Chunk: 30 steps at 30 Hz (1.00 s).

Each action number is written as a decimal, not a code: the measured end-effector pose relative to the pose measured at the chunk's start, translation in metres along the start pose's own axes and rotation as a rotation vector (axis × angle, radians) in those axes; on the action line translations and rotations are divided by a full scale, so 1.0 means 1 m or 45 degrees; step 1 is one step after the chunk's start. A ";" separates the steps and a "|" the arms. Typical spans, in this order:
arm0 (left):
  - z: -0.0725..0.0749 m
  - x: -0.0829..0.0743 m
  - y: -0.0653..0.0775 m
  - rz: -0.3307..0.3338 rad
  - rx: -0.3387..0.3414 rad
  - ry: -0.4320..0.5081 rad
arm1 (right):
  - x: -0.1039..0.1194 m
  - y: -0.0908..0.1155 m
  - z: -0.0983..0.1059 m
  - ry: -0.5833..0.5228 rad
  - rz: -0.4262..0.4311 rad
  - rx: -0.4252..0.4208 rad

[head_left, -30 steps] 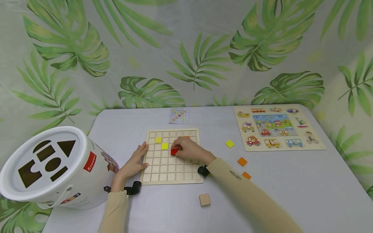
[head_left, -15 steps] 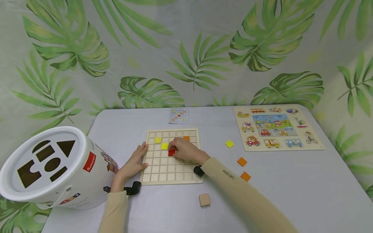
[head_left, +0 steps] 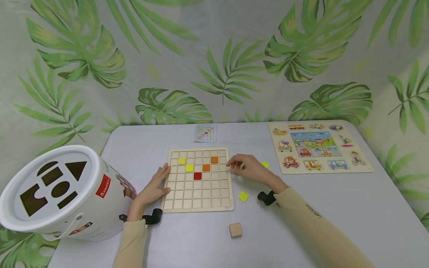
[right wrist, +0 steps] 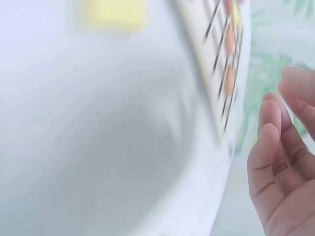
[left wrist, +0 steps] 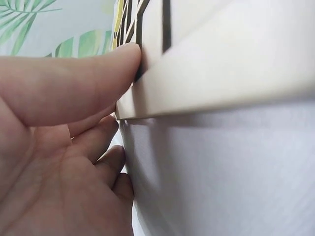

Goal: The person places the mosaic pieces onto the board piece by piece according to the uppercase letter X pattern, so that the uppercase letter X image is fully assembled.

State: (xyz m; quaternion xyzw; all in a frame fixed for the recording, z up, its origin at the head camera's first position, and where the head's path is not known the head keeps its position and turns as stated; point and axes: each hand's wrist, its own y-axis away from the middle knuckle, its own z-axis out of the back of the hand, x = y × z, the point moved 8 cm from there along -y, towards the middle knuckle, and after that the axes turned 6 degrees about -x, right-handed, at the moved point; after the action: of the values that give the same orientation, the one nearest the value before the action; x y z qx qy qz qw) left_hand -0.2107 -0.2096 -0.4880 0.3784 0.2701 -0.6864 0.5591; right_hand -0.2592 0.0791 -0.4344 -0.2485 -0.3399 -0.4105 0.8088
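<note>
A wooden grid board lies mid-table, with a red tile seated in one cell. Two yellow tiles sit up and left of it, two orange tiles up and right. My left hand rests along the board's left edge, fingers extended; in the left wrist view its thumb lies on the wooden border. Just beyond the board's right edge is my right hand, fingers loosely bent. Nothing shows between its thumb and fingers in the right wrist view.
Loose yellow tiles lie right of the board, one partly behind my right hand. A plain wooden block sits in front. A pattern card lies behind, a vehicle puzzle back right, a white bucket left.
My right hand has set the red tile flat in a cell, let go and moved right off the board, uncovering the second orange tile. My left hand has stayed put.
</note>
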 end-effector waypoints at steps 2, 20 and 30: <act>0.000 0.001 0.000 0.001 0.001 -0.012 | -0.013 0.017 0.016 0.021 -0.022 -0.041; -0.001 0.000 0.000 0.016 0.004 -0.035 | -0.090 0.127 0.069 0.173 -0.302 -0.131; -0.001 0.000 0.001 0.019 0.008 -0.027 | -0.083 0.117 0.058 0.256 -0.322 -0.106</act>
State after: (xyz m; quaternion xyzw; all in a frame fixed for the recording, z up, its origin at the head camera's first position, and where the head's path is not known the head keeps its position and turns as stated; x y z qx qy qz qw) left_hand -0.2100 -0.2091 -0.4888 0.3748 0.2592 -0.6872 0.5657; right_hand -0.2177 0.2230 -0.4737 -0.1947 -0.2683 -0.5456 0.7697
